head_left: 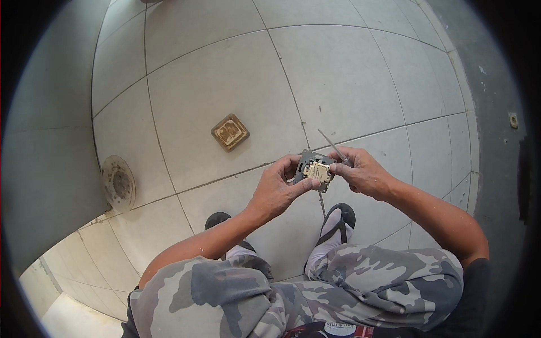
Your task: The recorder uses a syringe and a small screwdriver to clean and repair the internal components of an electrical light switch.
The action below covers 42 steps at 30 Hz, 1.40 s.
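Between my hands is an electrical switch mechanism (316,173) with a dark grey square mounting plate and a cream middle. My left hand (281,187) is closed on it from the left, thumb across its lower edge. My right hand (361,172) grips a slim screwdriver (335,146), its shaft pointing up and left, with thumb at the mechanism's right side. A square switch cover (230,132), worn brown in the middle, lies on the tiled floor beyond my hands.
A grey surface (48,158) curves along the left, with a dusty round flange (118,183) near it. A grey wall (490,84) with a small fitting (513,120) runs along the right. Light tiles (214,73) cover the floor, where my sandalled feet (333,231) rest.
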Motion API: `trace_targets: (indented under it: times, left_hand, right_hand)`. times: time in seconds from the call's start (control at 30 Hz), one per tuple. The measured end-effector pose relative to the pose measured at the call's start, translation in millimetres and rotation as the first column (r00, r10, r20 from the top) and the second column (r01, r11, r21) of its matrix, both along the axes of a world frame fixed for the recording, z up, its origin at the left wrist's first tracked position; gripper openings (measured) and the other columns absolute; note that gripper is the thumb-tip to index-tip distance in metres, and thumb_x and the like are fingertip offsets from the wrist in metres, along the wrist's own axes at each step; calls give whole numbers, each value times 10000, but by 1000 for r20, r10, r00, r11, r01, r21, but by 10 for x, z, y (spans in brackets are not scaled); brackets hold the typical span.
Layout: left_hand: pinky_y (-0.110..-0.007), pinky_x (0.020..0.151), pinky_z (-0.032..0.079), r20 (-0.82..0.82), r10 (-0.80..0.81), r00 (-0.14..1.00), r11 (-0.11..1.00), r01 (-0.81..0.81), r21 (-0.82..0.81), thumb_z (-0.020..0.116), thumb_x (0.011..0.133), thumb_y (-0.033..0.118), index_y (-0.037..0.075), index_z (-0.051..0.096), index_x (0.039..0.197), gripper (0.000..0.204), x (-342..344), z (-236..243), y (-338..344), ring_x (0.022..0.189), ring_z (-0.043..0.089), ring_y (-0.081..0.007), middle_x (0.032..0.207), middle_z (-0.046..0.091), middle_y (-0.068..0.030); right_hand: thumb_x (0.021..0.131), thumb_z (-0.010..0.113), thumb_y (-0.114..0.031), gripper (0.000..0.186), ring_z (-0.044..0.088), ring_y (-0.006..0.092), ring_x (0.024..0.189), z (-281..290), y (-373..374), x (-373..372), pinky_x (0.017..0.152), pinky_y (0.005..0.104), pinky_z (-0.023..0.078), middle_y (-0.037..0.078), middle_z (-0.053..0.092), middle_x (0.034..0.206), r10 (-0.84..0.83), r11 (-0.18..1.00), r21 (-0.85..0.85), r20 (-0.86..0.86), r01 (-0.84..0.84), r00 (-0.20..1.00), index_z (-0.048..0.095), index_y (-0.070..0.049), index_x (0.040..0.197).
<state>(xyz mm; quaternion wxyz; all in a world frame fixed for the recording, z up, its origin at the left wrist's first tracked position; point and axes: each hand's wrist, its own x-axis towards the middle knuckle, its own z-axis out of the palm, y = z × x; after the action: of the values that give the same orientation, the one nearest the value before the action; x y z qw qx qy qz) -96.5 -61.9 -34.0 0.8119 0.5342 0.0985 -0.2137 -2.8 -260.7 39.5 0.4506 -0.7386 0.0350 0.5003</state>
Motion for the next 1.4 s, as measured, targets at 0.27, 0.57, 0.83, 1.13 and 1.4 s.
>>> trace_targets:
  times: [0.27,0.57,0.83,1.13,1.4]
  left_hand:
    - [-300,986,491,127,17,992,999,-21,34,755,866,71,20,525,1274,471,-22,-158,27,1132,584,-143,1190,622,-60]
    - [-311,1001,492,129,11,992,1000,-14,17,729,864,2,46,531,1237,424,-31,-191,18,1149,575,-145,1175,615,-43]
    - [-308,916,541,260,-27,965,961,-46,274,681,866,-28,29,561,1214,372,-45,-28,28,1026,631,-138,1139,609,-54]
    - [-271,745,505,412,-88,907,900,-105,424,712,802,0,43,615,1154,367,-45,14,15,912,622,-147,1036,618,-69]
    - [-312,640,503,532,-104,840,871,-181,457,736,787,55,73,635,1148,375,-63,43,1,859,629,-205,1013,619,-85]
  right_hand:
    - [938,625,-159,219,494,95,693,35,19,3,677,282,435,19,630,804,135,991,-12,225,-136,965,645,-11,1099]
    - [923,653,-158,217,559,131,807,39,16,21,763,310,457,61,685,899,215,977,-68,267,-204,939,649,-14,1085]
    - [922,649,-137,212,539,107,561,77,41,24,521,269,466,83,707,953,211,977,-72,167,-201,963,637,-18,1098]
    - [940,628,-154,215,543,90,587,39,25,32,498,257,514,88,709,960,228,974,-51,167,-223,959,640,-12,1101]
    - [955,610,-156,245,565,98,613,-19,9,9,518,267,535,86,709,951,223,975,-45,156,-219,962,643,1,1139]
